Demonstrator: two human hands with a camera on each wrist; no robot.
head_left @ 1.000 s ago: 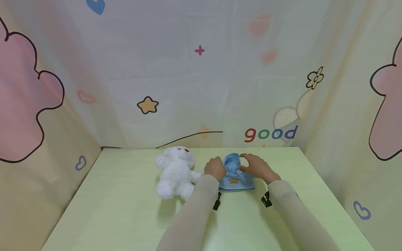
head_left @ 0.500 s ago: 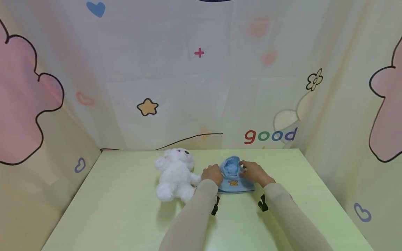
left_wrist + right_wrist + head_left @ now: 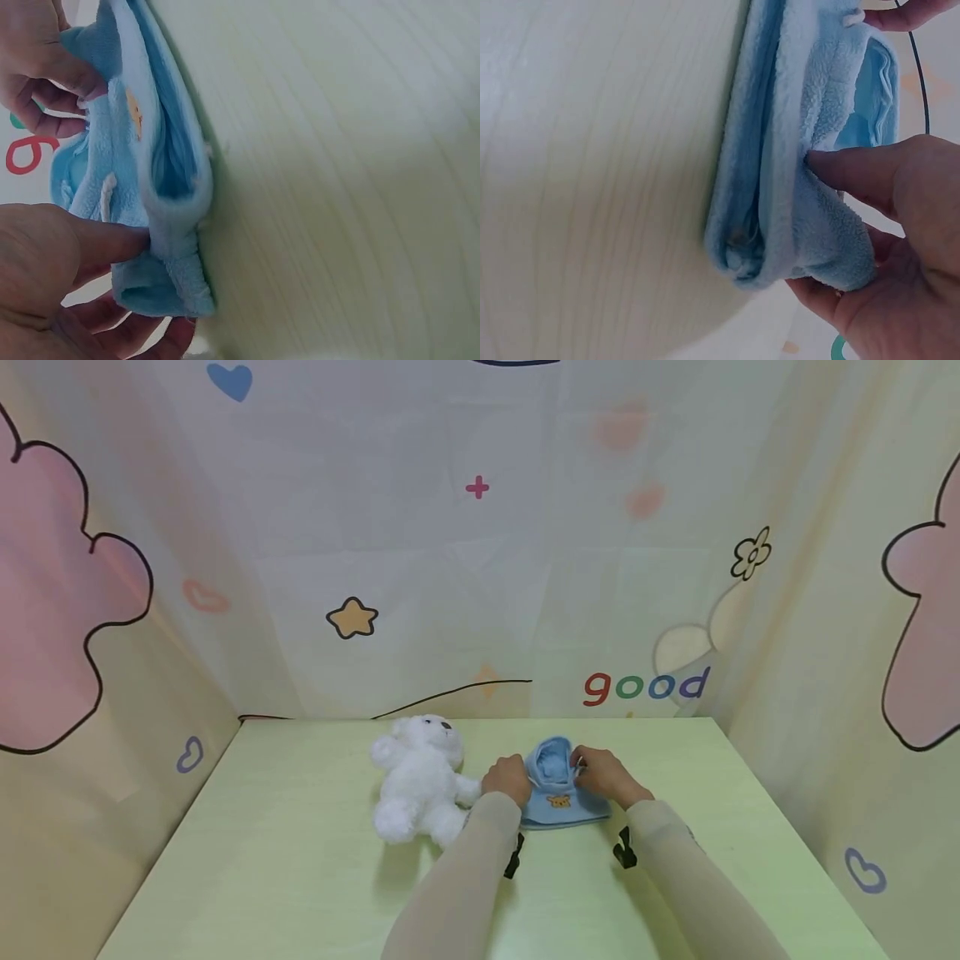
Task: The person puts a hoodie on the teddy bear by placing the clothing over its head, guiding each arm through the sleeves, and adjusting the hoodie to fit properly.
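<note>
A small light-blue hooded top (image 3: 558, 802) with a brown bear patch lies on the table in the head view, its hood towards the back. My left hand (image 3: 507, 779) holds its left side; in the left wrist view the thumb lies on top of the fleece by the sleeve, with the fingers beneath. On the other side, my right hand (image 3: 603, 773) pinches the fabric beside the hood, thumb above and fingers under it in the right wrist view. The bottom hem (image 3: 180, 196) gapes slightly. A white plush bear (image 3: 420, 781) lies on its back close to my left hand.
The pale yellow-green table (image 3: 285, 827) reaches back to a printed curtain (image 3: 420, 552), which also hangs at both sides. Black straps (image 3: 625, 849) dangle from the wrists above the table.
My right hand has moved in from beside the hood, and its fingers have closed on the fabric. My left hand has shifted slightly left and down. The bear has stayed in place.
</note>
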